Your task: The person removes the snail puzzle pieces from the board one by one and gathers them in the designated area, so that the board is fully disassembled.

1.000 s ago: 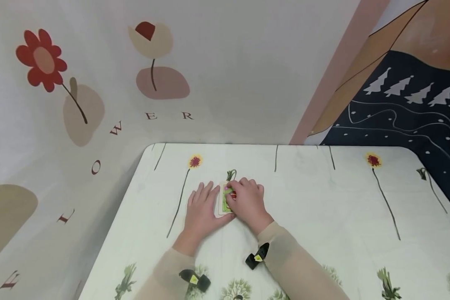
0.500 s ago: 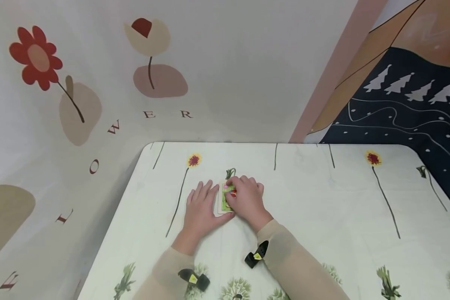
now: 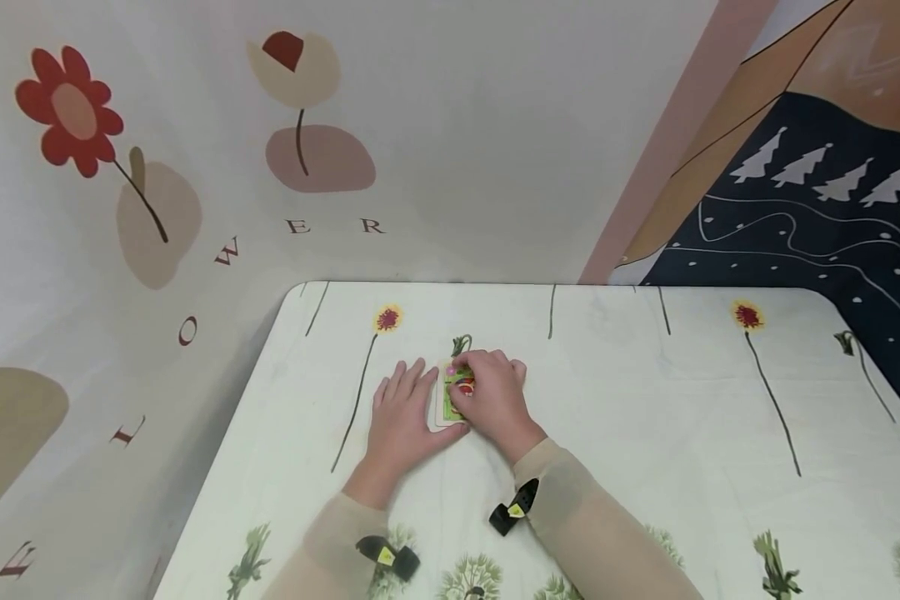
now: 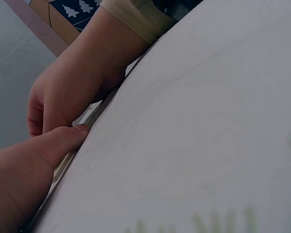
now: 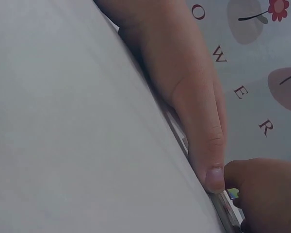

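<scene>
A small, flat puzzle board (image 3: 440,410) with a pale border and a bright green and red picture lies on the table, partly covered by the hands. Spread along its left side is my left hand (image 3: 402,421), fingers straight, its thumb reaching across the board's near edge. My right hand (image 3: 497,402) is over the board's right part, thumb and forefinger bent towards each other. Between them, in the right wrist view, a small colourful puzzle piece (image 5: 234,194) shows a notched edge. The rest of the piece is hidden by the fingers.
A white cloth (image 3: 645,417) printed with flowers covers the table. Behind it stands a pale curtain (image 3: 480,167) with flower prints and letters, and a dark tree-patterned fabric (image 3: 810,217) hangs at the right. Each sleeve carries a black wrist camera (image 3: 506,518).
My right hand's fingers shift very slightly over the board. The left hand and the board stay in place; the whole head view drifts a little.
</scene>
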A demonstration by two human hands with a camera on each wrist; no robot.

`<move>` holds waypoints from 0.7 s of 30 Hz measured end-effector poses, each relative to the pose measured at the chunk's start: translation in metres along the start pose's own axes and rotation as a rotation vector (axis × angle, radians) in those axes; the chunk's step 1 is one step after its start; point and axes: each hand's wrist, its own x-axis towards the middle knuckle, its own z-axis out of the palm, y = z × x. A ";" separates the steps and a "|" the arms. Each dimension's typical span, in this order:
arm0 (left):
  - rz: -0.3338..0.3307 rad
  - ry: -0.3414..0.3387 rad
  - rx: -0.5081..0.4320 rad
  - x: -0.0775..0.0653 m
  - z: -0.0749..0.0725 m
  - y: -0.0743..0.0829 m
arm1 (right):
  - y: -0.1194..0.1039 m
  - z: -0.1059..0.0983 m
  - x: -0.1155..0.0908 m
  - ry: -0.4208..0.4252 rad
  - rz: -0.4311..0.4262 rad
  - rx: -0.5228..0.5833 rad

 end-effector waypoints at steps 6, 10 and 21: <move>-0.001 -0.008 0.012 -0.001 0.001 0.000 | 0.001 0.000 -0.001 -0.009 -0.012 0.009; -0.001 -0.017 0.004 -0.001 0.002 0.000 | 0.001 -0.002 -0.002 -0.004 0.008 -0.005; 0.015 0.013 -0.006 0.000 0.001 0.001 | 0.004 -0.001 -0.001 0.073 0.025 -0.029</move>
